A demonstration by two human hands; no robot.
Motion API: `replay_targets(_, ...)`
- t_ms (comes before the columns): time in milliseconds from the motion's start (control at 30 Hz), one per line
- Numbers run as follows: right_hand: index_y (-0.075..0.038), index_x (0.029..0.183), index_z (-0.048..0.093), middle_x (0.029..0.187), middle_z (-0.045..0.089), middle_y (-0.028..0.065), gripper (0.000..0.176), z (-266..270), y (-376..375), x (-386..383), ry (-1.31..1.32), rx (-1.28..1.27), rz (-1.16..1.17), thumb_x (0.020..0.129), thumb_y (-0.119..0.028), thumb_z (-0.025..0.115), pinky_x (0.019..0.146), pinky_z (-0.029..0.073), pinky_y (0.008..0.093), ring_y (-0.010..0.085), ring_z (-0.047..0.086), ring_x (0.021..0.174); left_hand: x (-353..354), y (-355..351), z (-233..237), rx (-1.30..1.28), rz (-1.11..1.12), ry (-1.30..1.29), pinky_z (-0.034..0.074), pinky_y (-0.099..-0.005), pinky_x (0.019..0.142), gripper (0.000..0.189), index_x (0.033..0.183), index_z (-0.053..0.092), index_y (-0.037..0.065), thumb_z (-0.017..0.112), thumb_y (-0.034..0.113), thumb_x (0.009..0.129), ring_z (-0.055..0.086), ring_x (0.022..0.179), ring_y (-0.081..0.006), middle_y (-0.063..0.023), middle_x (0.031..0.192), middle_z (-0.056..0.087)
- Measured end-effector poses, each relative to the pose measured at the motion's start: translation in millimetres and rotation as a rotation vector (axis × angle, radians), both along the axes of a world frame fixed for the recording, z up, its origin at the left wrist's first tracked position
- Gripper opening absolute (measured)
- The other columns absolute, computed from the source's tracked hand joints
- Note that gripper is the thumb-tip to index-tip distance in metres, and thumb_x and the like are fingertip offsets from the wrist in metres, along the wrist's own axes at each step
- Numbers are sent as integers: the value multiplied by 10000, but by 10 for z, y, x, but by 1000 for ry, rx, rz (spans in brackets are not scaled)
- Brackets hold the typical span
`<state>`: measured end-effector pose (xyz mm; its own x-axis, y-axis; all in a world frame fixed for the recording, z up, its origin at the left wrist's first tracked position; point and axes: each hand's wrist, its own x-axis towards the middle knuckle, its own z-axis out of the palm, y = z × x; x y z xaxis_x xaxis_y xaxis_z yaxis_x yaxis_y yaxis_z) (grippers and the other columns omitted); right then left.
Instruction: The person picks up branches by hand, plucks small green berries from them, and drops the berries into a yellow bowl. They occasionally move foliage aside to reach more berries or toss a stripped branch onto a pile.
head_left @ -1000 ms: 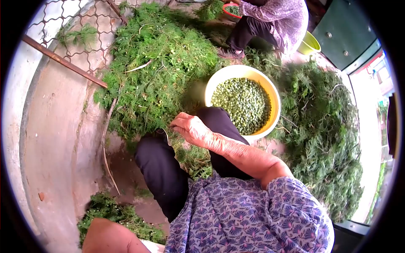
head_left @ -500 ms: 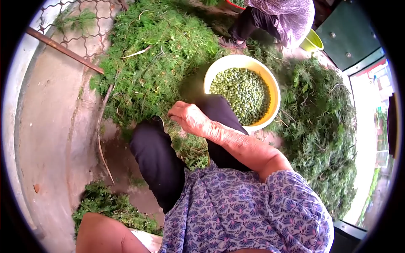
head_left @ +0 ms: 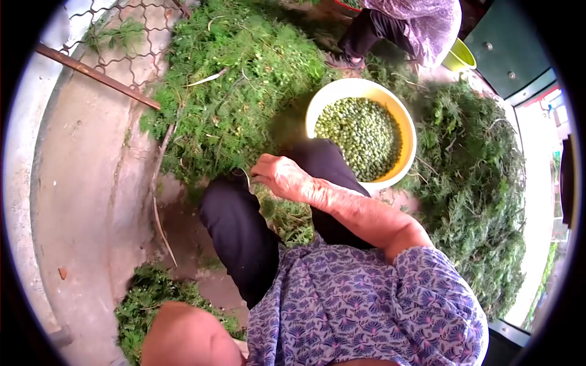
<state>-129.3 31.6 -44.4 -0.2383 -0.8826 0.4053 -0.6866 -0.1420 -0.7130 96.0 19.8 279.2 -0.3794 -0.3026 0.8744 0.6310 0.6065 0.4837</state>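
The right hand point(head_left: 282, 175) lies knuckles-up over the gap between the person's two knees in black trousers point(head_left: 238, 232). Its fingers are curled in and bunched at the loose clump of feathery green sprigs point(head_left: 287, 215) that fills that gap. The back of the hand hides the fingertips, so I cannot tell whether they actually pinch a sprig or only rest on the clump. The left hand is out of view. Only a bare, rounded stretch of arm point(head_left: 183, 335) shows at the bottom edge, on the left side of the purple flower-print blouse point(head_left: 360, 311).

Just beyond the right hand and slightly to its right stands a round yellow plastic bucket with a pale rim point(head_left: 343, 84), filled nearly to the top with small round green seeds point(head_left: 360, 131). The right knee partly covers its near edge. Ahead and to the left of the hand rises a big heap of the same feathery green branches point(head_left: 244, 73), pressing close against the bucket. A second, darker heap point(head_left: 476, 183) lies on the bucket's far side, to the right. A smaller tuft of greens point(head_left: 146, 299) sits on the bare concrete floor point(head_left: 79, 183), near the left arm.

Well past the big heap another person in a lilac patterned top point(head_left: 421, 15) crouches (only the lower body shows), with a small lime-green pail point(head_left: 461, 56) beside them. A rusty bar point(head_left: 91, 73) across wire mesh closes off the far left.
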Motion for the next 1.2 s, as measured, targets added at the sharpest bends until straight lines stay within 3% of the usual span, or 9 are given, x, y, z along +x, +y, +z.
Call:
replay_targets(133,-43,875,573,798,524,130,121,-31,17,-4,-42,-20,0,763,-87,585,616,457,412,339,561,724,-173,-219,-29,99,-23,48,176,-419,1059,180,965,596,39,447,125,909,552,857,-139,-15,936,622)
replay_targets(200,-27,889,576,823,537,143,130,67,42,-3,-50,6,3,774,-87,588,630,458,415,350,562,742,-500,-500,-364,-706,14,-457,459,-427,758,448,1197,520,61,566,328,840,606,855,-295,-195,992,602)
replay_targets(233,-11,903,580,848,550,157,141,92,72,-5,-68,46,15,785,-87,590,644,458,417,361,562,761,-564,-142,-464,-146,-46,-524,458,-406,806,406,1149,552,50,588,299,830,604,862,-262,-185,919,621)
replay_targets(267,-12,906,580,843,545,154,142,90,70,-6,-51,53,14,785,-87,590,639,457,418,362,560,757,-772,-305,-614,-410,-344,-356,445,-403,859,449,1169,539,67,617,313,802,604,844,-218,-157,924,630)
replay_targets(533,-13,909,581,841,551,143,148,32,43,-2,-54,82,10,791,-103,591,643,468,403,346,564,765,-881,568,-486,-263,-202,-298,396,-404,937,356,1050,551,-1,611,220,778,592,736,-188,-85,814,624)
replay_targets(833,-3,906,583,839,553,155,146,116,42,6,-21,33,62,777,-70,587,667,466,399,350,556,779,-1180,670,-706,-1041,89,-439,380,-459,942,193,801,614,-7,553,172,760,601,763,-229,-101,747,614)
replay_targets(900,-1,906,582,838,553,154,143,75,47,13,-22,81,65,783,-72,580,671,465,399,350,556,778,-1341,502,-973,-703,-77,-359,431,-469,873,108,772,607,-27,595,74,735,593,691,-211,-95,658,577)
replay_targets(1100,-57,884,587,913,593,144,119,-467,-90,231,174,234,-191,779,-97,545,705,499,379,280,597,815,-1321,-457,-1848,-883,239,-1285,355,-443,913,238,995,520,-4,464,-2,764,556,910,-276,-139,888,581)
replay_targets(1200,-29,834,572,766,608,154,101,-44,72,53,206,500,222,760,-88,536,640,498,399,317,609,751,-1275,-852,-2418,-699,204,-1242,348,-454,912,217,991,529,39,545,160,812,549,946,-290,-141,948,586)
